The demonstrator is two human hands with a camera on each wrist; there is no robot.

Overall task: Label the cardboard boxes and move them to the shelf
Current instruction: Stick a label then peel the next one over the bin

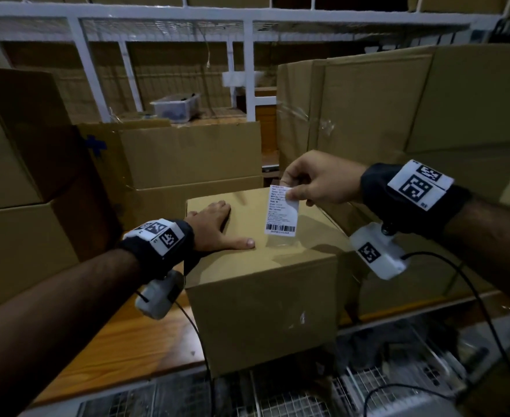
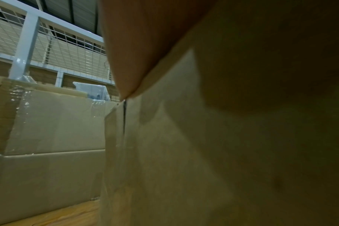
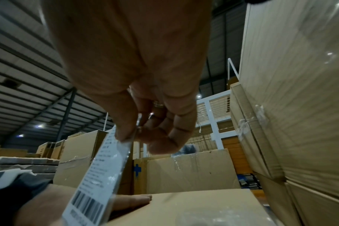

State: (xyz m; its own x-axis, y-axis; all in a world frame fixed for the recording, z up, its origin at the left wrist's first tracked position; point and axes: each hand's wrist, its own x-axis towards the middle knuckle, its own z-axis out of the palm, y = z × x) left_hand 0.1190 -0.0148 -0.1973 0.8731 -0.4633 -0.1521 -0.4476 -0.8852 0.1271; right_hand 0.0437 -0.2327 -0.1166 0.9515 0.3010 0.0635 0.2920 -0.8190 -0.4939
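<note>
- Left hand (image 1: pixel 214 225) lies flat, fingers straight, on the near box (image 1: pixel 265 284), steadying its left top.
- Right hand (image 1: pixel 317 179) pinches the label (image 1: pixel 281 210) above the top.
- Lower it square, then smooth outward.

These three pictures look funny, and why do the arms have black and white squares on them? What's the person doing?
A person wears three cameras: one on the head, one on each wrist. The squares are markers on the wrist straps. The big picture looks down from the head. The left hand lies flat on a cardboard box, which sits on a wooden table. The right hand pinches a white label with a barcode, holding it just above the box top. The other two pictures look along each hand, so palms and fingers seem huge.
</note>
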